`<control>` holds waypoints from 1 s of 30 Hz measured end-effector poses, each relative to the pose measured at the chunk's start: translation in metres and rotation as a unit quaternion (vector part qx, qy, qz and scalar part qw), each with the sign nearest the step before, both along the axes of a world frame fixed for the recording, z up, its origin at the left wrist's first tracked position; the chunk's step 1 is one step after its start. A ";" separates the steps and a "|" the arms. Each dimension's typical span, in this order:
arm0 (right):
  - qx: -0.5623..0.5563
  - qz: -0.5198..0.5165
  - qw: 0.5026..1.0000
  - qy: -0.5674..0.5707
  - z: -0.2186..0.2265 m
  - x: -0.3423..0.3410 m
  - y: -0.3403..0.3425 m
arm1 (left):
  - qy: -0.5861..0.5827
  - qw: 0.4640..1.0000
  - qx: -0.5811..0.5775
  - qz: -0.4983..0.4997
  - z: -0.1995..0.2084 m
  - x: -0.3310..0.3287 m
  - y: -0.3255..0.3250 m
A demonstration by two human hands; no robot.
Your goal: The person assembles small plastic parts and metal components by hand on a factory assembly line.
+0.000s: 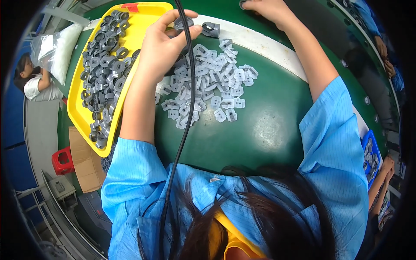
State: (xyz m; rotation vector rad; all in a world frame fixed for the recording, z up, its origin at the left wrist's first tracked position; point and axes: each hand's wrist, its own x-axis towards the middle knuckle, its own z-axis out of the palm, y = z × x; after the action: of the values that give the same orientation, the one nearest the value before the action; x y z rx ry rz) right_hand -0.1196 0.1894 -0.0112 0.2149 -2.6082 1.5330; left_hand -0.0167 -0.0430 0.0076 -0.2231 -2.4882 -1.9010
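My left hand (pixel 161 50) pinches a grey plastic ring-shaped part (pixel 183 24) between thumb and fingers, above the far side of the table. Beside it, on the white strip, lies another dark grey part (pixel 211 29) with a slot. My right hand (pixel 269 9) reaches over the green surface beyond the strip. Its fingertips are on a small dark round piece (pixel 243 4), partly cut off by the top edge of the picture. Below my left hand spreads a pile of translucent plastic pieces (pixel 214 76), each with small dark spots.
A yellow tray (pixel 145 19) of grey parts stands left of my left forearm. A black cable (pixel 190 82) hangs across the view. The white strip (pixel 264 43) borders the green surface beyond. At right are a blue bin (pixel 371 138) and other people's hands; another person sits far left.
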 end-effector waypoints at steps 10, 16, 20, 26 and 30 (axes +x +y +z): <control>0.288 0.220 0.932 0.029 0.035 0.075 -0.029 | 0.252 0.940 -0.206 0.100 -0.014 0.001 0.012; 0.204 0.245 0.943 0.098 0.020 0.076 -0.031 | 0.182 0.958 -0.209 0.073 -0.012 0.005 0.016; 0.073 0.308 0.942 -0.115 0.051 0.073 -0.028 | 0.164 0.971 -0.170 0.038 -0.016 0.002 0.007; -0.199 0.303 0.898 -0.247 0.051 0.068 -0.026 | 0.166 0.980 -0.088 0.064 -0.018 0.005 0.015; -0.114 0.208 0.971 0.009 0.023 0.073 -0.035 | 0.203 0.960 -0.160 0.107 -0.011 0.009 0.029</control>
State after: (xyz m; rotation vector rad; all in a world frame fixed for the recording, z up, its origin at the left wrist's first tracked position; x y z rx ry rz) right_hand -0.0466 0.1547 0.0114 0.7911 -2.4506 1.9262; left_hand -0.0078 -0.0142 -0.0038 -0.2946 -2.3974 -1.2206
